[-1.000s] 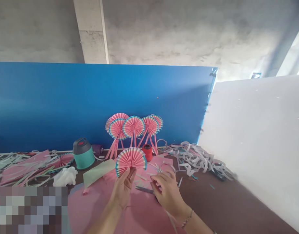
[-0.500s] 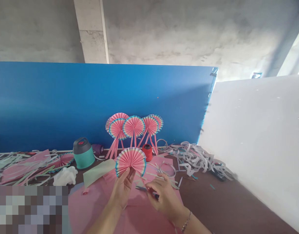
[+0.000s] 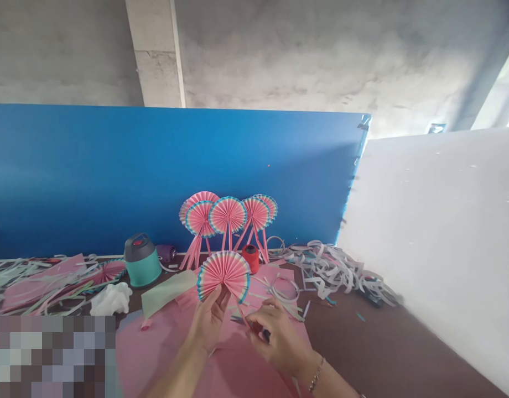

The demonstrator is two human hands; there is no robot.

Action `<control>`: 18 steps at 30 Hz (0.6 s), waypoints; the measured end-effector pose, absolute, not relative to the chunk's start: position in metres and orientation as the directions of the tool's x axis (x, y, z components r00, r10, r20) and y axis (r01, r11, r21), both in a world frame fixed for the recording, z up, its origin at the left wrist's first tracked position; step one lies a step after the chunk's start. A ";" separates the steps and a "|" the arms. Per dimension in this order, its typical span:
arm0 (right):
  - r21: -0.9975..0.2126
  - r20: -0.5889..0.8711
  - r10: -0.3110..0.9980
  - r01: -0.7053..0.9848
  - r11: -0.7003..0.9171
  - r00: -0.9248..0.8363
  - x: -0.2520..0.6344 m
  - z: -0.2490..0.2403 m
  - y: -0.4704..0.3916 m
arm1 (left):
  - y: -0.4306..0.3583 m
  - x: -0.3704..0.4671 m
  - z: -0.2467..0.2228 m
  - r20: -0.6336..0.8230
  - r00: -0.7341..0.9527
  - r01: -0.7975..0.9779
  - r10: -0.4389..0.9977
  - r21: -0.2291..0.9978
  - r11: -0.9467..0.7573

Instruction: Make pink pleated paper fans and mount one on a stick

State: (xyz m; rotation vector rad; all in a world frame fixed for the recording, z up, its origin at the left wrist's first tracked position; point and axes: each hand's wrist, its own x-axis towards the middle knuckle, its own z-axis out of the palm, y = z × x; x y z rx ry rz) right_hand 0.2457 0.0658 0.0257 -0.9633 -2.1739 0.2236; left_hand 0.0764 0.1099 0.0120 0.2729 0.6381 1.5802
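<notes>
A pleated pink paper fan (image 3: 224,270) with a blue, white and yellow edge is spread nearly into a full round. My left hand (image 3: 213,312) pinches it at the lower middle, thumb in front. From the fan's lower right, a narrow pink paper strip (image 3: 243,313) runs down to my right hand (image 3: 275,331), whose fingers are closed on its end. Grey blades, apparently of scissors (image 3: 237,319), show just left of my right hand, and a dark part shows under its fingers. Whether the hand also holds them, I cannot tell. Pink paper sheets (image 3: 233,365) lie beneath both hands.
Finished-looking fans (image 3: 228,215) with pink strips lean against the blue partition (image 3: 92,177). A red thread spool (image 3: 250,258), a teal container with grey top (image 3: 142,262), a white crumpled wad (image 3: 111,299) and a tape roll (image 3: 285,288) stand around. Paper strips (image 3: 329,268) heap at right.
My right hand has drawn slightly down and left of its earlier pose, and the pink strip shows straighter and longer. The fan has shifted very slightly right.
</notes>
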 end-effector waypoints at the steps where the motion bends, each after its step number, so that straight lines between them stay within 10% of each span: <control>1: -0.429 0.555 0.701 0.568 0.703 -0.448 0.245 0.026 0.065 | 0.110 0.076 0.012 -0.197 -0.123 -0.838 0.973 0.545 0.004; 18: -0.388 0.525 0.800 0.755 0.529 -0.291 0.260 0.014 0.086 | 0.115 0.061 0.010 -0.106 -0.132 -0.782 0.986 0.622 -0.038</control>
